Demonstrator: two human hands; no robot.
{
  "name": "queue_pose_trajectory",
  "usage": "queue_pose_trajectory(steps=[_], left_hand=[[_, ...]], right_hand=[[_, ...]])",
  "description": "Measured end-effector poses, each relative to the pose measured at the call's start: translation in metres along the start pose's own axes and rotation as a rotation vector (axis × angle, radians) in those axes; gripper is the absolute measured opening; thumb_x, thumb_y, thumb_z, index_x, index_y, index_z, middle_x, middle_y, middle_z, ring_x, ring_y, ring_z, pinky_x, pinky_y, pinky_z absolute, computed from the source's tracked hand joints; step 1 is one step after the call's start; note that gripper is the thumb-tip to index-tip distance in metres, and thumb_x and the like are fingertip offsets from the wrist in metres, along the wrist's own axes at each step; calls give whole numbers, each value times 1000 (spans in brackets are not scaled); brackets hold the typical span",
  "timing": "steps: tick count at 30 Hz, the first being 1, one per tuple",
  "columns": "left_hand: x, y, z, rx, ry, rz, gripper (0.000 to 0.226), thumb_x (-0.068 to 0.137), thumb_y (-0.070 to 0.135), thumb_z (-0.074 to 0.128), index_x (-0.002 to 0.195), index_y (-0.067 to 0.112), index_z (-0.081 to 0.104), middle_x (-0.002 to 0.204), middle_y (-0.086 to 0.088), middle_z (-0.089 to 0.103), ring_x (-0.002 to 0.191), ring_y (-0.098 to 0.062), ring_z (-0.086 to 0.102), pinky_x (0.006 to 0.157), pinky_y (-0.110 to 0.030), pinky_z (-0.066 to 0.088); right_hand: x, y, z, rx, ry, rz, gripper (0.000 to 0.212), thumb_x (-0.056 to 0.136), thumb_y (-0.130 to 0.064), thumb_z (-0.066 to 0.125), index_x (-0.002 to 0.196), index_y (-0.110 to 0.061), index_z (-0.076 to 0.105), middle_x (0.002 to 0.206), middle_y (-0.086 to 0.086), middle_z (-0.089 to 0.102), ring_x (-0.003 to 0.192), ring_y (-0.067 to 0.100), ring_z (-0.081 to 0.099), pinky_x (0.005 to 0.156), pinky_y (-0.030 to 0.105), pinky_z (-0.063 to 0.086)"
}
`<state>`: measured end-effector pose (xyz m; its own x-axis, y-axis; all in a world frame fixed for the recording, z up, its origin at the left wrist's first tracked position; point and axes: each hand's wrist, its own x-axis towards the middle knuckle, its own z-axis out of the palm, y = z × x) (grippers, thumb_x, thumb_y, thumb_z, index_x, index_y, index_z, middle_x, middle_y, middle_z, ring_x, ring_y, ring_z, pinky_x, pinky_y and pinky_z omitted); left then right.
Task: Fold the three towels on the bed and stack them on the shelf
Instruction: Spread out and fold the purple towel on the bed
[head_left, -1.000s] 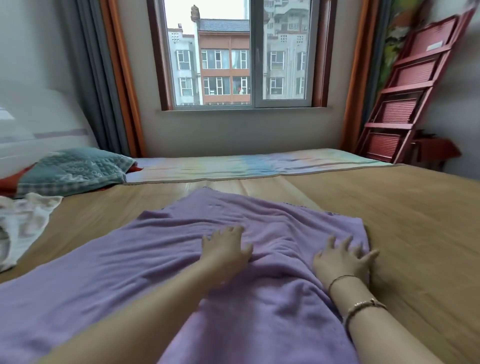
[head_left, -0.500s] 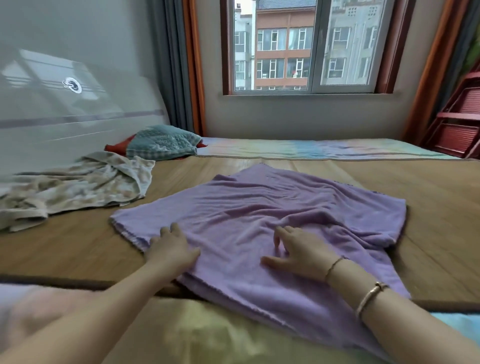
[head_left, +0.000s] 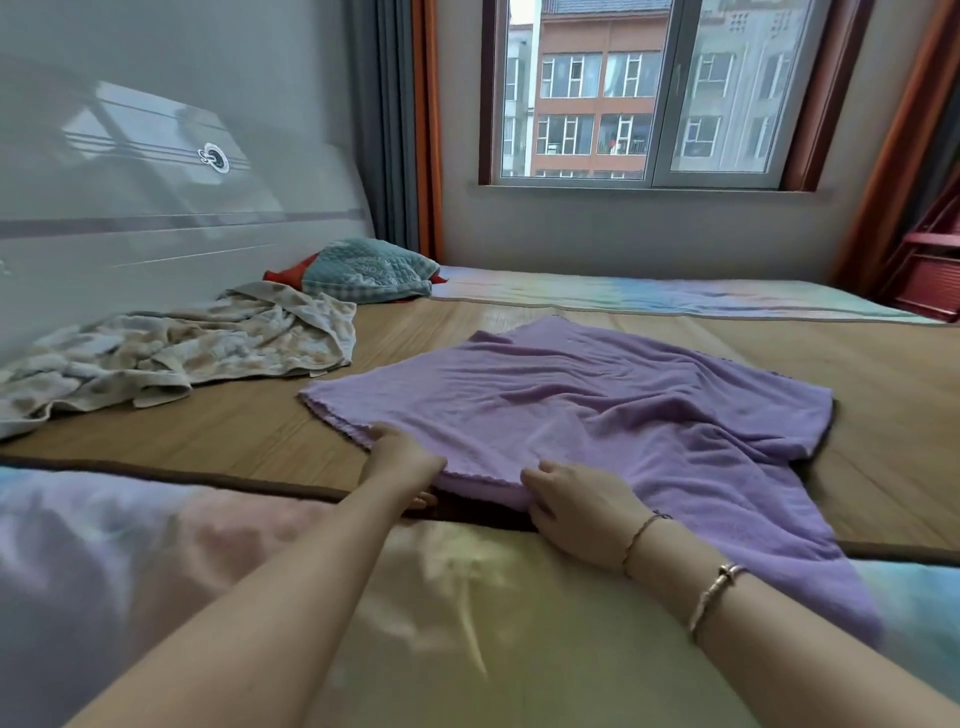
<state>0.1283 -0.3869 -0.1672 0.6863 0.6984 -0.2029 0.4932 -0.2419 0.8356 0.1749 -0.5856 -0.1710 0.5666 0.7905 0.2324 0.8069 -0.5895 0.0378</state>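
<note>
Soft lilac terry towel (head_left: 597, 410): spread, rumpled, across woven straw bed mat (head_left: 234, 431), near edge overhanging onto pastel tie-dye sheet (head_left: 467, 623). Judged light, limp, non-slip; prone to sagging and creasing, so best taken at corners or along hemmed edge. Left hand (head_left: 402, 462) at near-left edge, thumb on top, fingers tucked under, pinching hem. Right hand (head_left: 576, 506) just beside, fingers curled round same near edge, gripping doubled cloth. Crumpled cream patterned towel (head_left: 176, 353) well apart to left, unfolded, beside glossy grey headboard (head_left: 156, 208). Teal quilted pillow (head_left: 369, 270) beyond. Third towel, shelf: not identified.
</note>
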Motion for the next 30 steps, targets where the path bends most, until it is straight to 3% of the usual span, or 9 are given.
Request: queue_pose_trajectory(steps=[2, 6, 10, 13, 17, 21, 25, 27, 30], left_hand=[[-2, 8, 7, -228, -105, -79, 74, 84, 20, 64, 141, 2, 19, 93, -17, 63, 50, -23, 67, 46, -28, 54], [-4, 18, 16, -492, -208, -20, 75, 74, 19, 71, 128, 17, 20, 96, -12, 58, 84, -27, 63, 80, -42, 56], [18, 9, -41, -434, 62, 225, 25, 83, -5, 51, 103, 11, 49, 102, -15, 62, 80, -22, 59, 64, -23, 49], [41, -4, -102, -271, 300, 327, 32, 78, -9, 40, 92, 12, 59, 106, -14, 64, 97, -28, 59, 77, -27, 45], [73, -34, -157, -73, 394, 232, 36, 87, 1, 44, 119, 11, 58, 123, -14, 61, 110, -30, 56, 83, -28, 40], [75, -61, -147, 266, 342, 126, 48, 87, 19, 53, 135, 20, 47, 142, -15, 39, 125, -37, 44, 105, -37, 35], [20, -52, -96, 442, 405, 513, 32, 80, 28, 56, 110, 16, 56, 122, -12, 50, 114, -35, 47, 99, -38, 33], [-22, -40, -64, 450, 276, 666, 25, 80, 42, 58, 92, 21, 50, 108, -5, 53, 106, -30, 49, 92, -36, 36], [-78, -26, -12, 566, -50, 624, 54, 73, 71, 55, 97, 23, 46, 113, 1, 48, 109, -26, 46, 94, -40, 41]], right_hand=[[13, -12, -7, 123, -32, 131, 18, 96, -27, 39, 95, -14, 51, 114, 12, 62, 103, 31, 58, 70, 33, 35], [38, -47, -23, 541, 8, 239, 32, 99, -21, 41, 69, -17, 50, 88, 13, 66, 91, 24, 58, 61, 22, 29], [83, -99, -12, 1056, -44, 238, 26, 98, -16, 46, 75, -10, 57, 72, 8, 56, 78, 20, 53, 72, 28, 43], [112, -129, -9, 1342, -172, 211, 23, 95, -8, 48, 77, -5, 62, 65, 6, 60, 61, 16, 59, 61, 29, 51], [122, -123, -6, 1223, 44, 203, 33, 84, 9, 38, 76, -13, 61, 87, 13, 67, 79, 24, 62, 67, 29, 49], [96, -79, -4, 909, 223, 118, 27, 60, -9, 41, 71, -21, 63, 81, 2, 69, 81, 14, 62, 82, 25, 48], [53, -35, -4, 739, 271, 134, 37, 56, -10, 38, 77, -24, 65, 85, -7, 70, 86, 9, 65, 83, 21, 48], [28, -11, -7, 612, 300, 151, 39, 59, -9, 39, 86, -22, 63, 88, -11, 67, 87, 8, 62, 82, 23, 46], [-11, 27, -12, 508, 287, 212, 36, 64, -10, 43, 96, -18, 58, 91, -4, 62, 81, 12, 56, 74, 24, 40]])
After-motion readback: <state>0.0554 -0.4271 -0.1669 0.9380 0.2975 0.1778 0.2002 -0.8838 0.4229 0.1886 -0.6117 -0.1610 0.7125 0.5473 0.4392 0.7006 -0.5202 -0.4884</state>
